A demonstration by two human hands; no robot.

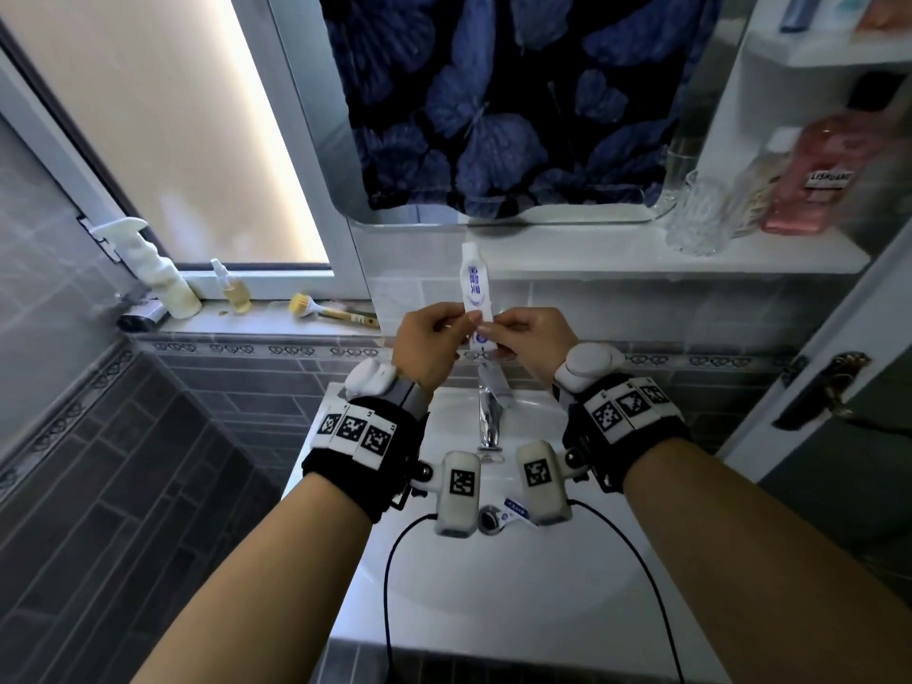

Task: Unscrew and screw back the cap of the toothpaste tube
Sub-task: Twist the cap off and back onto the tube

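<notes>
the toothpaste tube [475,283] stands upright above the sink [567,560], pinched between the left hand [428,344] and right hand [527,340]. light and soft, it probably wants a hold near the stiff neck; the cap is hidden.

Glossy plastic toothpaste tube [475,283]; shiny metal tap [489,419].

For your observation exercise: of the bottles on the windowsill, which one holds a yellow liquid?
The small clear spray bottle holds yellow liquid; the taller white trigger-spray bottle to its left is opaque.
</notes>
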